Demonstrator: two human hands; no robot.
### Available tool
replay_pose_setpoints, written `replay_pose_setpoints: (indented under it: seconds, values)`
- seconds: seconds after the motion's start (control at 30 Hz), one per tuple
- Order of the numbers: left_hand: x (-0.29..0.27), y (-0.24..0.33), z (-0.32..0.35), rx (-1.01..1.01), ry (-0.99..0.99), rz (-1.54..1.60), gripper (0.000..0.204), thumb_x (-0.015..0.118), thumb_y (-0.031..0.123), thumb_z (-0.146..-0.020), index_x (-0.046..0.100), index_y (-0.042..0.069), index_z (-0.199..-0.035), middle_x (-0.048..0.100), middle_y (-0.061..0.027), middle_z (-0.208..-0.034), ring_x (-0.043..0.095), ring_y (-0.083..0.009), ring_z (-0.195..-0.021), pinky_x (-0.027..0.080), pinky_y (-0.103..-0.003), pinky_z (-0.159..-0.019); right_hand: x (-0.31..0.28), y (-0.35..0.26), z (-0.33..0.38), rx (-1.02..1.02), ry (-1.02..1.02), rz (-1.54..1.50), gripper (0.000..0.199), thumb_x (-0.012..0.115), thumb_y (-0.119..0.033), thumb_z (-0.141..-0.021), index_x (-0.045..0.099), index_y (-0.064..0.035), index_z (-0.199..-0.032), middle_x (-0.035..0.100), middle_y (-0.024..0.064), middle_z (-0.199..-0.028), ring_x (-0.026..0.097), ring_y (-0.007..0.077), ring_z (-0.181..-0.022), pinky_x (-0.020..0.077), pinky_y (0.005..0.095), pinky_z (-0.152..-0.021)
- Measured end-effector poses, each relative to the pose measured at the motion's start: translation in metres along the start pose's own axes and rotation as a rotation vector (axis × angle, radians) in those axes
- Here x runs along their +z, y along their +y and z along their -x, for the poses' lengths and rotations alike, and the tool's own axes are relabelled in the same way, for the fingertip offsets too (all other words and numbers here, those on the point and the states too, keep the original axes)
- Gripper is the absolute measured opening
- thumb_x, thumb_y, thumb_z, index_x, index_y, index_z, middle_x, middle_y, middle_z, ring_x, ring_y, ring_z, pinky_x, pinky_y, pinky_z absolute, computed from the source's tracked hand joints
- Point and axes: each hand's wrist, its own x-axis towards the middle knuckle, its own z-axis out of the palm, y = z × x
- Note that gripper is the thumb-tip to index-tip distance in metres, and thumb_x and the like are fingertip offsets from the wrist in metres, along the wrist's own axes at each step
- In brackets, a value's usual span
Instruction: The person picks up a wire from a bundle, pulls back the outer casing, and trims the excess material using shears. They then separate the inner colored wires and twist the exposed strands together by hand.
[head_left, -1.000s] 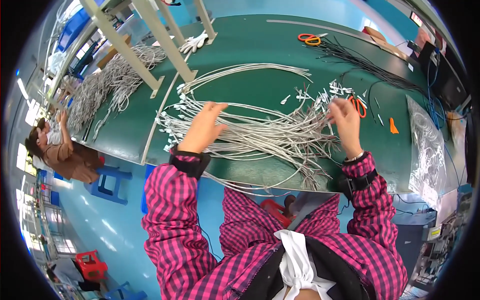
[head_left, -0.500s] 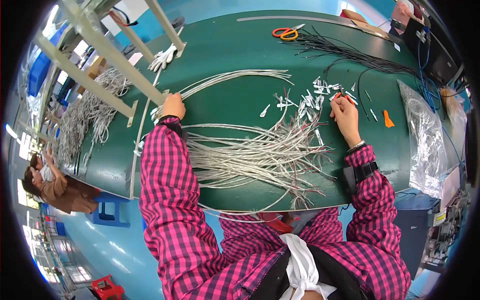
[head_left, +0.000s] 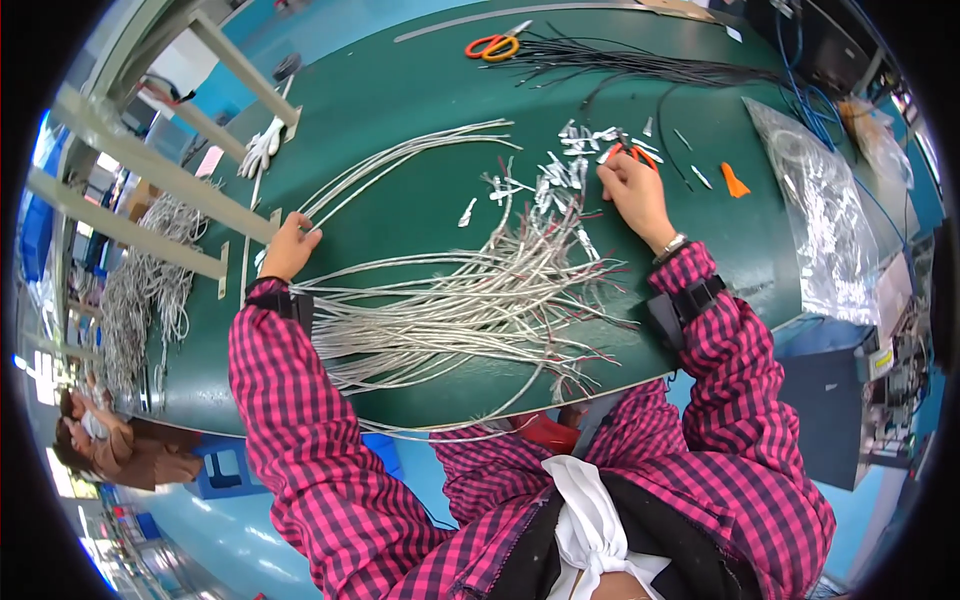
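My left hand (head_left: 290, 248) is at the left end of a small group of pale braided cables (head_left: 385, 160), its fingertips closed on them. These cables arc away to the right across the green table. Below them spreads a larger bundle of the same cables (head_left: 430, 315), with frayed ends and thin red wires at the right. My right hand (head_left: 637, 195) is beyond those frayed ends, fingers curled against a small tool with orange-red handles (head_left: 642, 155); its working end is hard to make out. Silvery foil scraps (head_left: 560, 180) lie just left of that hand.
Orange-handled scissors (head_left: 493, 47) and black cables (head_left: 640, 65) lie at the far side. At right are an orange piece (head_left: 735, 180) and a clear plastic bag (head_left: 815, 210). Beige posts (head_left: 170, 170) rise at left, near a white glove (head_left: 262, 148) and a cable heap (head_left: 150, 275).
The whole view has shifted, so the table's contents sit further left. My left hand stays by the cable ends, its thumb now showing. My right hand keeps to the orange-handled tool.
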Motion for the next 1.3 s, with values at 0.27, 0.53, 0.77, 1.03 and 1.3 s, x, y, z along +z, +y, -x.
replay_pose_setpoints:
  seconds: [0.27,0.53,0.77,1.03,1.3]
  values:
    - [-0.028,0.053,0.017,0.094,0.053,0.122,0.019,0.06,0.021,-0.087,0.06,0.005,-0.098,0.046,0.0006,-0.065,0.042,-0.0069,-0.061,0.035,-0.025,-0.054,-0.004,-0.02,0.004,-0.156,0.112,0.068,0.018,0.058,-0.016,-0.089,0.059,0.0013,-0.084,0.06,0.0035,-0.064,0.055,0.0089,-0.055,0.0413,0.0236,-0.052]
    - [-0.091,0.131,0.082,0.058,0.132,0.408,0.016,0.051,0.015,-0.094,0.06,0.001,-0.097,0.047,0.0048,-0.069,0.042,-0.0047,-0.064,0.032,-0.02,-0.056,-0.008,-0.097,0.027,0.009,-0.399,-0.525,0.021,0.056,-0.02,-0.091,0.062,0.0004,-0.095,0.065,0.0045,-0.079,0.06,0.0109,-0.066,0.0462,0.0214,-0.058]
    - [-0.099,0.162,0.147,0.092,0.095,0.577,0.018,0.051,0.013,-0.095,0.059,0.0,-0.103,0.051,0.0034,-0.077,0.044,-0.0042,-0.07,0.035,-0.018,-0.062,0.031,-0.158,0.051,0.175,-1.065,-0.917,0.043,0.056,-0.026,-0.092,0.048,0.005,-0.122,0.061,0.0154,-0.104,0.062,0.0147,-0.081,0.0512,0.0248,-0.072]
    - [-0.097,0.162,0.186,0.096,-0.106,0.612,0.018,0.053,0.011,-0.093,0.059,-0.002,-0.104,0.056,0.0021,-0.082,0.046,-0.0045,-0.072,0.038,-0.019,-0.065,0.045,-0.156,0.034,0.23,-0.894,-1.387,0.045,0.048,-0.027,-0.097,0.042,0.0064,-0.127,0.059,0.0192,-0.111,0.061,0.0155,-0.087,0.0526,0.0264,-0.076]
    - [-0.052,0.152,0.24,0.147,0.538,-0.368,0.011,0.061,0.007,-0.081,0.06,0.001,-0.091,0.059,-0.0104,-0.078,0.056,-0.0305,-0.074,0.045,-0.037,-0.071,0.039,-0.124,0.04,0.23,-0.707,-1.29,0.038,0.044,-0.026,-0.099,0.048,0.0069,-0.117,0.058,0.0193,-0.111,0.06,0.0151,-0.085,0.0517,0.0239,-0.076]
